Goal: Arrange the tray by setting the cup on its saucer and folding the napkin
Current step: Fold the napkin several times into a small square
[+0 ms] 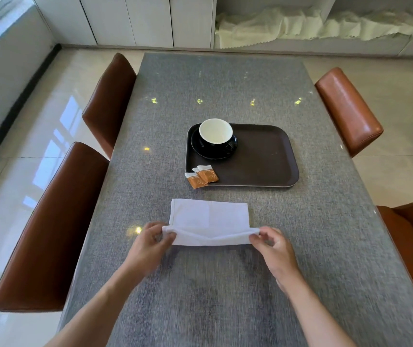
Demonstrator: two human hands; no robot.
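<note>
- Napkin: one white cloth napkin lies on the grey surface, near the person and just short of the tray; its near edge is lifted off the surface, the far part lies flat
- Left hand: thumb and fingers pinch the near left corner of the napkin
- Right hand: thumb and fingers pinch the near right corner; the remaining fingers are loosely curled
- Step in hand, as judged: the napkin fold; the raised near edge appears ready to be carried away from the person over the flat part
- Next move calls for: both corners travelling level and together, landing square on the far edge, then a press along the crease; uneven travel is likely to skew the fold
- Cup: one, dark outside and white inside, upright on one dark saucer in the far left corner of the tray; this part of the task looks complete
- Sachets: two orange-and-white packets at the near left corner of the tray, overhanging its rim
- Count of other items: one tray, four brown chairs around the surface
</note>
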